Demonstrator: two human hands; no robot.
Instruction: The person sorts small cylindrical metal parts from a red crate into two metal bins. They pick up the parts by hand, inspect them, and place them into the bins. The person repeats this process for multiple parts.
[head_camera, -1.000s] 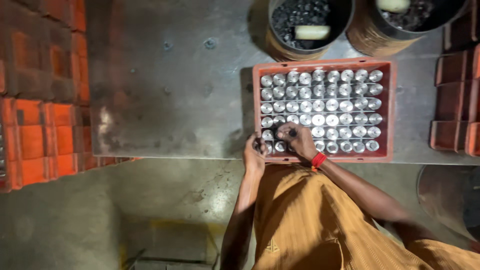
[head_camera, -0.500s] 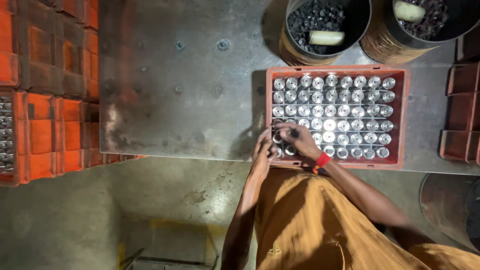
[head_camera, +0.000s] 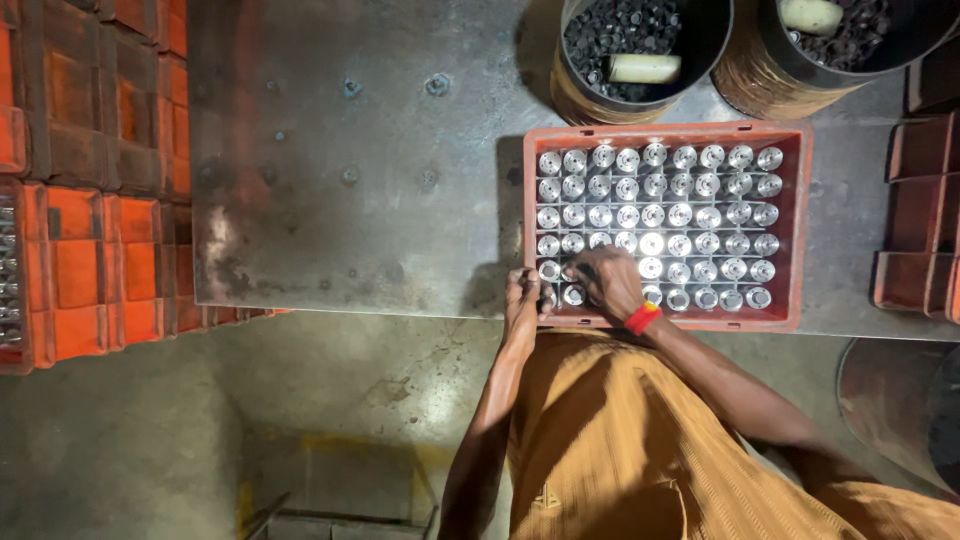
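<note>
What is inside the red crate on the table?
The red crate holds rows of shiny round metal parts, standing upright in a grid. The right hand covers a few at the near-left corner; the left hand rests on the crate's edge there.

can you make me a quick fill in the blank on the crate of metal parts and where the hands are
1. The shiny metal parts stand in rows inside a ____ crate.
2. The right hand, with a red wristband, rests at the crate's near-____ corner.
3. The left hand is at the crate's ____ edge.
4. Behind the crate stand ____ round drums of dark pieces.

Missing words: red; left; left; two
</note>
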